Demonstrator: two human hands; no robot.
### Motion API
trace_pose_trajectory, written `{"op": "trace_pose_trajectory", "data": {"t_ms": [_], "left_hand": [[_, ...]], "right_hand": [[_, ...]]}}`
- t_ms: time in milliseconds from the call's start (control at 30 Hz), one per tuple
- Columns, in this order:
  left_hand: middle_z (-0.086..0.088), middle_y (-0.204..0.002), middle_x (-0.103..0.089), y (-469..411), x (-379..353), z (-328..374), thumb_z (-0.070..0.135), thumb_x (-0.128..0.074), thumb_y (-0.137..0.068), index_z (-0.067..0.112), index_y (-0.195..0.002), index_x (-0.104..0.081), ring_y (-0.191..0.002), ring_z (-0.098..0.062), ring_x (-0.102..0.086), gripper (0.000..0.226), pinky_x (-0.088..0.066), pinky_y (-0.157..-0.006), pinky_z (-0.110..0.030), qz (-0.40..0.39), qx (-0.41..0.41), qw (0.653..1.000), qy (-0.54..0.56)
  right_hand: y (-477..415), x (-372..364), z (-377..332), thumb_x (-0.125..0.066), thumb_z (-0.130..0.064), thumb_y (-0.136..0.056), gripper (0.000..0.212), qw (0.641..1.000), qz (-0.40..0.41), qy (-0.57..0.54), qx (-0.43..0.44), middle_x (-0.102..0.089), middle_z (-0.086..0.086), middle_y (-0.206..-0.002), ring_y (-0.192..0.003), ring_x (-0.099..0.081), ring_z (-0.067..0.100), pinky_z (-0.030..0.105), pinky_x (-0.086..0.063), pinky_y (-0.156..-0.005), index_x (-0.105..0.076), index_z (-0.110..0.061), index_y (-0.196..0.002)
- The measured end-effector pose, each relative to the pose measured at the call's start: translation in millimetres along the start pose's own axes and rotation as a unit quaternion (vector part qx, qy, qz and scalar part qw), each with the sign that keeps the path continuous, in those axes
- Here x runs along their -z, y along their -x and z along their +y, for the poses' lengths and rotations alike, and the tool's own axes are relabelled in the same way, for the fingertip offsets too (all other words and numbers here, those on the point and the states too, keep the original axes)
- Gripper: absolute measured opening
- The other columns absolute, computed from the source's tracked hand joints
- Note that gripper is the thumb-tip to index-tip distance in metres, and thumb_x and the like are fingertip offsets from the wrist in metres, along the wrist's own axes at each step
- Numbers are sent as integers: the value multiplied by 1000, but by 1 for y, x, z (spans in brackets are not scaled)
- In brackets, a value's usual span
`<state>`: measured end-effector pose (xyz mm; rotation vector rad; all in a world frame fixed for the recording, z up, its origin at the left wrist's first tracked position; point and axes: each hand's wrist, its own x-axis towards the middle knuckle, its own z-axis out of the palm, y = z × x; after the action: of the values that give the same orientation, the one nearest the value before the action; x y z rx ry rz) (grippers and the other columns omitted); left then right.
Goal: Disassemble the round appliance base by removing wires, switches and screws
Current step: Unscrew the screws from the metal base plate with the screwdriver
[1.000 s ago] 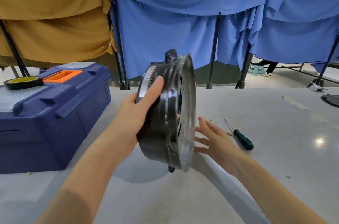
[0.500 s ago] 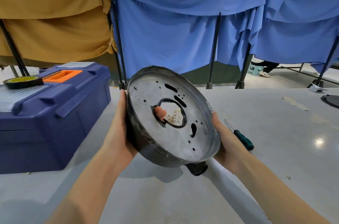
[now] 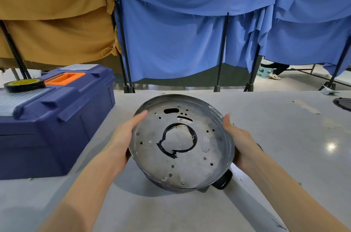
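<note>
The round appliance base (image 3: 182,167) is a shallow black shell with a grey metal plate facing up, pierced by several small holes and one large black-rimmed central opening. It is held low over the grey table (image 3: 284,146), tilted slightly toward me. My left hand (image 3: 123,136) grips its left rim, thumb lying on the plate's edge. On the opposite rim, my right hand (image 3: 240,141) holds the base. A black knob (image 3: 223,181) sticks out at the base's near right edge. The green-handled screwdriver is almost hidden behind my right hand.
A dark blue toolbox (image 3: 57,117) with an orange latch stands at the left, with a roll of black tape (image 3: 23,84) on its lid. A black round object (image 3: 342,103) lies at the table's far right edge. Blue and tan cloths hang behind the table.
The base turned from standing on edge to plate-up and nearly flat, and came down toward the table. My right hand went from open beside it to gripping its right rim.
</note>
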<state>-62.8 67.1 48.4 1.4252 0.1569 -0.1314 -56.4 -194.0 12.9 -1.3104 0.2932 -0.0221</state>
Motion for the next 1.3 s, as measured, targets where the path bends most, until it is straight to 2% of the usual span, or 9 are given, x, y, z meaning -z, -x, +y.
{"op": "trace_pose_trajectory", "data": {"t_ms": [67, 200, 333, 433, 633, 833, 967, 1133, 1300], "left_hand": [[-2, -90, -77, -3, 2, 1, 30, -75, -78, 18, -102, -73, -79, -21, -74, 28, -55, -65, -30, 21, 6, 999, -46], [-7, -76, -74, -10, 10, 3, 20, -84, -71, 9, -80, -73, -76, -25, -68, 18, -53, -70, -30, 129, -33, 982, -135], [4, -58, -70, -14, 13, 1, 20, -82, -75, 17, -74, -68, -52, -9, -66, 14, -47, -44, -17, 117, -55, 978, -163], [-1, -61, -73, -13, 15, -3, 31, -81, -76, 15, -72, -76, -51, -14, -69, 17, -48, -46, -20, 107, -51, 970, -211], [-4, -59, -72, -14, 18, -6, 37, -78, -78, 14, -67, -77, -59, -22, -69, 25, -49, -56, -27, 138, -55, 954, -260], [-23, -79, -70, -19, 24, -15, 35, -76, -81, -3, -81, -72, -62, -23, -55, 39, -42, -65, -31, 163, -38, 942, -292], [-27, -77, -68, -21, 28, -19, 32, -74, -84, -7, -83, -71, -63, -22, -54, 40, -40, -64, -30, 171, -25, 934, -313], [-21, -79, -68, -23, 32, -25, 31, -67, -90, 1, -89, -72, -63, -22, -52, 30, -36, -58, -28, 160, -11, 913, -374], [-8, -68, -49, -24, 31, -16, 30, -59, -95, 8, -72, -50, -59, -23, -42, 33, -29, -52, -27, 131, 7, 815, -564]], "right_hand": [[0, -1, -1, -61, -59, -83, 51, 1000, 10, 5, -10, -76, 11, -95, -88, -73, 31, 43, -60, -79, -71, -12, -101], [3, -2, -2, -66, -59, -80, 58, 999, 22, 36, -26, -75, 17, -97, -92, -72, 35, 51, -55, -90, -70, -6, -103], [7, -3, -4, -69, -62, -73, 62, 995, -8, 93, -40, -76, 15, -83, -71, -74, 29, 33, -60, -56, -72, -4, -96], [9, -4, -5, -69, -64, -68, 64, 990, -27, 130, -38, -75, 13, -75, -57, -72, 24, 24, -51, -43, -72, -4, -92], [7, -4, -5, -64, -53, -86, 49, 987, -57, 150, -16, -77, 12, -89, -82, -74, 28, 39, -59, -80, -74, -6, -95], [12, -5, -3, -68, -20, -88, 22, 983, -88, 158, -4, -75, 19, -89, -73, -72, 27, 31, -58, -65, -76, 0, -83], [9, -4, 0, -63, -9, -87, 29, 985, -76, 157, 10, -63, 20, -87, -78, -57, 29, 39, -45, -73, -62, 18, -99], [4, -2, 0, -62, -3, -87, 19, 982, -65, 177, 27, -74, 1, -76, -67, -63, 17, 24, -52, -54, -76, -14, -82], [3, -4, 4, -55, 2, -88, 28, 974, -79, 206, 48, -77, 9, -91, -87, -72, 24, 35, -60, -76, -76, -14, -97]]}}
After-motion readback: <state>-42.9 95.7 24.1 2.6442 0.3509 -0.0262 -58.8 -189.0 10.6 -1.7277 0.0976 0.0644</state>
